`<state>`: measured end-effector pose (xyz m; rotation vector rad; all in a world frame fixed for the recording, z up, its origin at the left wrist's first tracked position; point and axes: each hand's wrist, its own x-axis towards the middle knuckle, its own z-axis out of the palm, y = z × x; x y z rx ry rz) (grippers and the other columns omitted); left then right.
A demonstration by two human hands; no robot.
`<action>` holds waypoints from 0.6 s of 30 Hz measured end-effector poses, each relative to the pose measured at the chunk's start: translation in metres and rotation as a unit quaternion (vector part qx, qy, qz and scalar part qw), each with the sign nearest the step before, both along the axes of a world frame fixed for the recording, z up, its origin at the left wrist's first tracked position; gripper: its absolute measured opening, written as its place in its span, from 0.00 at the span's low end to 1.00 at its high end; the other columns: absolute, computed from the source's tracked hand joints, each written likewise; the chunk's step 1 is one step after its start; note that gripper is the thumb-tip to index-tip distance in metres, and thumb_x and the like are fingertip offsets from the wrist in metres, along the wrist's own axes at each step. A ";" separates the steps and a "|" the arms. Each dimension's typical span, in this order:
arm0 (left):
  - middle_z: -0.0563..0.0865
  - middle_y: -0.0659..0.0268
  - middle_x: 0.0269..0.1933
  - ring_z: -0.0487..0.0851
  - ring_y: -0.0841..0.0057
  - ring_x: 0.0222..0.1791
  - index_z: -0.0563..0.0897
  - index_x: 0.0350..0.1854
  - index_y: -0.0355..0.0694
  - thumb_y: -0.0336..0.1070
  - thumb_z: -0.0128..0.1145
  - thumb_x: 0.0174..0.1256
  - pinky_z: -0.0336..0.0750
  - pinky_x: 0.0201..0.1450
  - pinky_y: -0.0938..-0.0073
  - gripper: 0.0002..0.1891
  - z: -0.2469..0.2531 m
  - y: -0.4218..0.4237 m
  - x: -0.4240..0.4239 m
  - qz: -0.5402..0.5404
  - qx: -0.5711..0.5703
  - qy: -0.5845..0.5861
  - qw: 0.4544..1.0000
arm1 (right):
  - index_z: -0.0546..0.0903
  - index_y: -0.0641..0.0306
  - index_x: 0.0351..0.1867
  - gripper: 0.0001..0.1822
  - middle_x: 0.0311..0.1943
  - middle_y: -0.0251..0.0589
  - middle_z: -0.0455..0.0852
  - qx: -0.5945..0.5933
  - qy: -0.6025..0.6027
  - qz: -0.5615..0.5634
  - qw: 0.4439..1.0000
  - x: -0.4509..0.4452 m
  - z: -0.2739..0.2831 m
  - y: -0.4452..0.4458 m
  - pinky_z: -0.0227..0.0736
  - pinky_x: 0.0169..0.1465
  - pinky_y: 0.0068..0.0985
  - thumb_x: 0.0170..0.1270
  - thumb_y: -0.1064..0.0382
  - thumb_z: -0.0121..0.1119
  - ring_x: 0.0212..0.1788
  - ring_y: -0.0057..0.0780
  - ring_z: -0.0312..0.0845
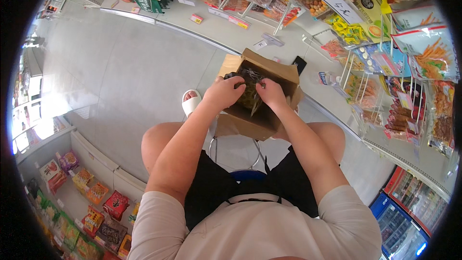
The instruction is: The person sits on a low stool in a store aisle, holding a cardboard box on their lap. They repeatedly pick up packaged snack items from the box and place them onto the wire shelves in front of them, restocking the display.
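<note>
An open cardboard box (pixel 249 124) stands between my knees with its flaps folded out. Inside it is a clear plastic bag (pixel 249 94) with dark, greenish-brown contents. My left hand (pixel 225 92) is over the box's left side, its fingers curled at the bag. A small black thing (pixel 231 75) shows at those fingers; whether it belongs to the bag is unclear. On the other side of the opening, my right hand (pixel 270 94) pinches the bag's upper edge between thumb and fingers. The lower part of the bag sits down in the box.
Metal stool legs (pixel 258 151) show below the box. Ahead runs a grey shelf ledge (pixel 216 25) with a black phone-like object (pixel 299 65) near the box. Hooks hold snack packets (pixel 429 54) at the right. A low case with packaged food (pixel 115 205) is at lower left.
</note>
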<state>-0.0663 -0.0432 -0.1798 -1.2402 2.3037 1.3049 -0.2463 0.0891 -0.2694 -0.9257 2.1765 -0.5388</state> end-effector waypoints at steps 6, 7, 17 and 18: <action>0.89 0.48 0.57 0.85 0.47 0.57 0.86 0.62 0.49 0.60 0.51 0.79 0.80 0.59 0.55 0.25 -0.017 0.003 0.001 0.001 0.061 0.038 0.997 | 0.86 0.63 0.39 0.15 0.24 0.46 0.89 -0.163 0.014 -0.047 0.985 -0.001 0.041 -0.003 0.78 0.33 0.35 0.72 0.51 0.65 0.26 0.44 0.87; 0.90 0.50 0.57 0.86 0.50 0.56 0.86 0.62 0.48 0.63 0.48 0.79 0.80 0.57 0.56 0.27 -0.030 0.004 0.005 0.013 0.068 0.034 0.997 | 0.85 0.62 0.38 0.14 0.21 0.42 0.86 -0.191 0.007 -0.055 0.980 0.005 0.056 -0.007 0.75 0.30 0.33 0.71 0.52 0.67 0.22 0.38 0.83; 0.86 0.63 0.44 0.83 0.71 0.37 0.84 0.65 0.50 0.84 0.27 0.72 0.80 0.35 0.66 0.48 -0.001 0.007 0.004 0.169 0.451 0.051 0.875 | 0.79 0.56 0.25 0.11 0.19 0.36 0.78 -0.477 0.072 0.213 0.850 0.050 0.162 0.007 0.69 0.26 0.36 0.58 0.63 0.73 0.22 0.37 0.76; 0.86 0.63 0.45 0.83 0.71 0.38 0.84 0.66 0.48 0.85 0.27 0.71 0.80 0.35 0.65 0.49 -0.007 0.007 0.004 0.177 0.482 0.068 0.855 | 0.79 0.55 0.24 0.12 0.19 0.36 0.78 -0.485 0.083 0.243 0.836 0.058 0.170 0.008 0.69 0.26 0.36 0.57 0.63 0.73 0.23 0.37 0.76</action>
